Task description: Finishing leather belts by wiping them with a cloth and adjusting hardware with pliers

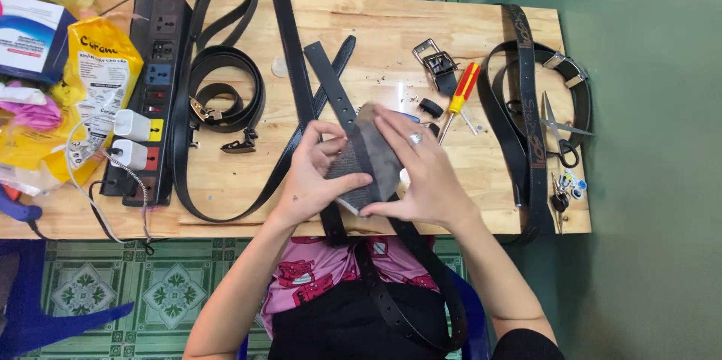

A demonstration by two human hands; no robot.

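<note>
Both my hands hold a flat grey rectangular block (370, 158) over the front middle of the wooden table (376, 21). My left hand (316, 172) grips its left side with the thumb across its face. My right hand (425, 172), a ring on one finger, presses on its right side. A black belt (336, 89) with punched holes passes under the block and hangs down over my lap.
Several black belts lie on the table: coiled at left (226, 89), straight in the middle (289, 36), looped at right (526, 104). A metal buckle (436, 59), a red-and-yellow screwdriver (462, 89), scissors (560, 134), keys (564, 187), a black power strip (154, 97) with white chargers, and plastic bags (90, 82) are around.
</note>
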